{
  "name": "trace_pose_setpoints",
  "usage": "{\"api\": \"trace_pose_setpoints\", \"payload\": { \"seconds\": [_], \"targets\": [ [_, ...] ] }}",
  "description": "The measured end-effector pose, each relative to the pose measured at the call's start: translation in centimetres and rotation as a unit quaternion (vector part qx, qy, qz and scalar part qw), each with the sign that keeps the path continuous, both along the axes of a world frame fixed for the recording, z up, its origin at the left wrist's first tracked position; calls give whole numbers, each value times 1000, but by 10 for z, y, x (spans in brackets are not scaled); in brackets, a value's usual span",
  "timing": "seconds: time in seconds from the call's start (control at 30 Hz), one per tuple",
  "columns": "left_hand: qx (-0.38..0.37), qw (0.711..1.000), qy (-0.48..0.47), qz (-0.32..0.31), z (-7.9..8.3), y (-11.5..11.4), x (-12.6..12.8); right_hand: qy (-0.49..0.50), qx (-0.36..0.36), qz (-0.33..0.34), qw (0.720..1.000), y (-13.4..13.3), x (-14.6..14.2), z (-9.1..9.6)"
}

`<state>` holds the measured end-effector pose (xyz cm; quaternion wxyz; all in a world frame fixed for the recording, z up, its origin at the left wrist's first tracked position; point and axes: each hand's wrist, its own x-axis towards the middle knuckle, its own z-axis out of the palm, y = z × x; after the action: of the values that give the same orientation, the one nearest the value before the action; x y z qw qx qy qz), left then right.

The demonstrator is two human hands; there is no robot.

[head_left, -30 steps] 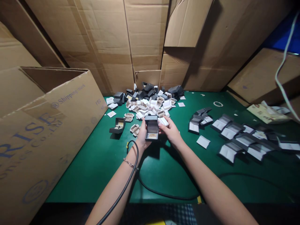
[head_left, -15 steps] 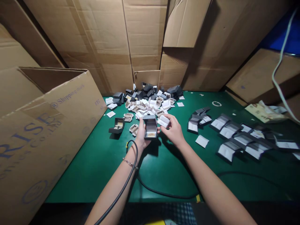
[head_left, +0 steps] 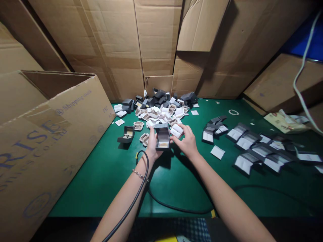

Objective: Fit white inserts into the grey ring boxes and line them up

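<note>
An open dark grey jewellery box (head_left: pixel 163 136) with a pale lid lining rests in my left hand (head_left: pixel 152 144), its fingers wrapped round the side and bottom. Close to its right side, my right hand (head_left: pixel 188 141) pinches a white padded insert (head_left: pixel 176 131) between thumb and fingers. Behind both hands lies a heap of loose white inserts (head_left: pixel 158 114), with a pile of dark boxes (head_left: pixel 161 97) at its back. To the left, another opened box (head_left: pixel 126 135) stands near two loose inserts (head_left: pixel 144 139).
A large open carton (head_left: pixel 63 134) fills the left side. On the right sit several open boxes with white inserts (head_left: pixel 244 142), a loose white pad (head_left: pixel 217 152) and a plastic packet (head_left: pixel 285 122). A black cable (head_left: pixel 176 209) crosses my left forearm and the green table (head_left: pixel 101 188).
Little differs. The insert in my right hand is turned slightly, and the whole view has shifted a touch. My left hand keeps the box in the same place.
</note>
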<state>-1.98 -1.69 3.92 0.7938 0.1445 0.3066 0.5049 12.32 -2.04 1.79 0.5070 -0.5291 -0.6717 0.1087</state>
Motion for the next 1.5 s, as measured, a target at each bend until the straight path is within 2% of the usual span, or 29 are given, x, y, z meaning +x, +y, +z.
{"api": "trace_pose_setpoints", "payload": {
  "seconds": [0.1, 0.2, 0.33, 0.63, 0.8, 1.07, 1.27, 1.5],
  "targets": [
    [0, 1000, 8, -8, -3, 0, 0, 16, -20, -24, 999, -1, -1, 1],
    [-2, 1000, 10, -13, -5, 0, 1, 28, -34, -19, 999, -1, -1, 1],
    [-6, 1000, 5, 2, -1, 0, 0, 25, -52, 12, 998, 0, -1, -1],
    [-44, 995, -93, 9, 10, 3, -12, 51, -57, 101, 992, -4, -5, -2],
    [-56, 992, -114, -3, 6, 5, -15, 57, -52, 84, 993, -2, -3, 0],
    [-75, 990, -106, -53, 2, 5, -17, 63, -3, 33, 997, 0, 6, 2],
    [-75, 987, -130, -64, 0, 4, -18, 112, -7, 97, 989, -2, -1, 0],
    [-67, 987, -141, -42, -4, 5, -17, 169, -42, 105, 979, -6, -12, -1]
  ]
}}
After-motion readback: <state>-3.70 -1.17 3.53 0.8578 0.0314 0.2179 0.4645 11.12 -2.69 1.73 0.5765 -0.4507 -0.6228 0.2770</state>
